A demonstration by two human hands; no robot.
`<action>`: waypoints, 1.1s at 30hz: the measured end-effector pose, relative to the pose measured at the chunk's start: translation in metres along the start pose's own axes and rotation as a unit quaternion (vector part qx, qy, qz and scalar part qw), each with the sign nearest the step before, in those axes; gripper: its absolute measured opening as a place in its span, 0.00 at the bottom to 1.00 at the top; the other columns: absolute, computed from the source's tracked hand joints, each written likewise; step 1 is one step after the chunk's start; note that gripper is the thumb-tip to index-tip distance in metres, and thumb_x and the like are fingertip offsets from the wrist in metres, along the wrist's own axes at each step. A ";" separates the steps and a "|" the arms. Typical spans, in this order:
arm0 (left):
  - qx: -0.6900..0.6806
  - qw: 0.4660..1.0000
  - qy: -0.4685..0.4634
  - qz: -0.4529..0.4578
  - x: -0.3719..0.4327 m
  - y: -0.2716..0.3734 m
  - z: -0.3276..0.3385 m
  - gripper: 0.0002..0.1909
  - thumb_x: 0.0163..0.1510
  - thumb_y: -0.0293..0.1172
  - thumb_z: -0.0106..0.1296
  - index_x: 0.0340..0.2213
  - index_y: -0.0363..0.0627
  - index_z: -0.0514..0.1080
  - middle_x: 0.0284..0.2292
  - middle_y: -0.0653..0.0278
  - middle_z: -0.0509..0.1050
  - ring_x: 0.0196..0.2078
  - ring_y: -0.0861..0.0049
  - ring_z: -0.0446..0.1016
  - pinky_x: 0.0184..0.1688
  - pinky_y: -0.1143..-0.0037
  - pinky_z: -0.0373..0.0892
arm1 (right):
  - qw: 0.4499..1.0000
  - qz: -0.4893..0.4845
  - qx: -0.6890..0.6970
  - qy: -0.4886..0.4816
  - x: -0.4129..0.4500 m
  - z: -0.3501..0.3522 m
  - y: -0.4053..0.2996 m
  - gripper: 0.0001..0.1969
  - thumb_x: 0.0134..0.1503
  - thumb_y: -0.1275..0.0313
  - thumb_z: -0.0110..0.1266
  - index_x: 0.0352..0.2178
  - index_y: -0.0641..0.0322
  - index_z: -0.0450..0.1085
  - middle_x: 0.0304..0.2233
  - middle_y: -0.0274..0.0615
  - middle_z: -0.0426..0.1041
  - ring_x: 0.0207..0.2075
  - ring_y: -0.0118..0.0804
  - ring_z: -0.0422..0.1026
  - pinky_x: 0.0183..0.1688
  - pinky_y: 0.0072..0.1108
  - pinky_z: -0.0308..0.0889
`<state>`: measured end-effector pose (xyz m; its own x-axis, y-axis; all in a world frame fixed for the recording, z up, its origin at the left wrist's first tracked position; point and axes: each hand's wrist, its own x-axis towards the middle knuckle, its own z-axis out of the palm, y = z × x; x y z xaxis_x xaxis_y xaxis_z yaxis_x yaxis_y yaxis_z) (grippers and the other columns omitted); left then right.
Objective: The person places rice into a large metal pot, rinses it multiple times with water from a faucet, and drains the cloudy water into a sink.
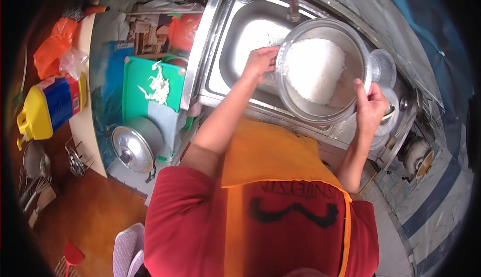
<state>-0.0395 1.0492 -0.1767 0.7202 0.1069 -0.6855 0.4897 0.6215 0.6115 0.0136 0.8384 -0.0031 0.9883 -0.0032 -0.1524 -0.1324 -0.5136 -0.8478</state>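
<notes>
Both of my hands hold a round metal pot (327, 116) at the right part of the steel sink (244, 32), tilted so that its inside shows. A white mass of grains, which looks like rice (313, 70), lies against one side of the pot, with cloudy liquid beside it. My left hand (262, 63) touches the pot's left rim, its fingers partly hidden by the rim. My right hand (370, 98) grips the right rim with the thumb over the edge. The curved faucet (293, 10) stands just above the pot's upper left rim.
Clear plastic containers (383, 68) and a kettle-like vessel (387, 115) stand right of the pot. Left of the sink are a green rack (135, 85) with a white cloth strip, a lidded aluminium pot (133, 149) and a yellow-and-blue jug (52, 106). A wok-like pan (417, 154) sits at far right.
</notes>
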 end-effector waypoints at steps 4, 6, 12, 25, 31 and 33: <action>0.037 0.999 0.019 -0.016 0.001 0.007 0.000 0.13 0.53 0.30 0.42 0.38 0.40 0.69 0.33 0.65 0.72 0.34 0.81 0.69 0.36 0.80 0.66 | 1.000 -0.023 -0.001 0.003 0.007 -0.005 0.012 0.18 0.47 0.72 0.55 0.10 0.60 0.55 0.10 0.23 0.53 0.14 0.16 0.48 0.15 0.14 0.44; 0.063 0.998 0.007 -0.018 0.001 0.013 -0.001 0.14 0.53 0.31 0.41 0.40 0.38 0.68 0.37 0.61 0.72 0.40 0.77 0.69 0.40 0.77 0.66 | 1.000 -0.025 0.006 0.006 0.008 -0.006 0.014 0.18 0.47 0.72 0.55 0.10 0.60 0.55 0.10 0.23 0.53 0.14 0.16 0.48 0.16 0.15 0.44; 0.084 0.996 -0.003 -0.003 0.002 0.025 -0.007 0.13 0.53 0.28 0.39 0.39 0.37 0.68 0.34 0.61 0.72 0.35 0.78 0.71 0.38 0.77 0.67 | 0.997 0.039 0.068 0.004 0.005 0.000 0.012 0.18 0.46 0.71 0.56 0.10 0.60 0.56 0.10 0.23 0.53 0.15 0.15 0.49 0.16 0.13 0.44; 0.105 0.994 -0.007 -0.025 0.009 0.014 0.003 0.14 0.53 0.32 0.39 0.40 0.42 0.68 0.36 0.66 0.71 0.36 0.79 0.67 0.38 0.77 0.65 | 0.991 0.032 0.128 0.039 0.000 -0.011 0.030 0.14 0.44 0.77 0.54 0.11 0.60 0.57 0.12 0.21 0.54 0.15 0.14 0.49 0.17 0.11 0.44; 0.120 0.991 0.053 0.036 0.023 0.005 -0.005 0.21 0.53 0.41 0.38 0.44 0.41 0.65 0.42 0.61 0.66 0.43 0.75 0.63 0.49 0.72 0.57 | 0.979 0.028 0.190 0.061 0.003 -0.019 0.037 0.10 0.44 0.78 0.52 0.13 0.60 0.60 0.13 0.22 0.57 0.16 0.13 0.50 0.19 0.10 0.45; 0.041 0.998 0.022 0.037 0.024 0.005 -0.006 0.23 0.54 0.44 0.37 0.46 0.41 0.63 0.44 0.61 0.65 0.46 0.73 0.63 0.49 0.71 0.56 | 0.968 0.043 0.239 0.058 0.003 -0.017 0.032 0.09 0.44 0.79 0.51 0.13 0.61 0.61 0.14 0.22 0.58 0.16 0.13 0.51 0.19 0.10 0.45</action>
<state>-0.0231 1.0596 -0.1926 0.7345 0.1866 -0.6525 0.4754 0.5447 0.6909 0.0133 0.8076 -0.0224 0.9703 -0.1396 -0.1974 -0.2062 -0.0516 -0.9771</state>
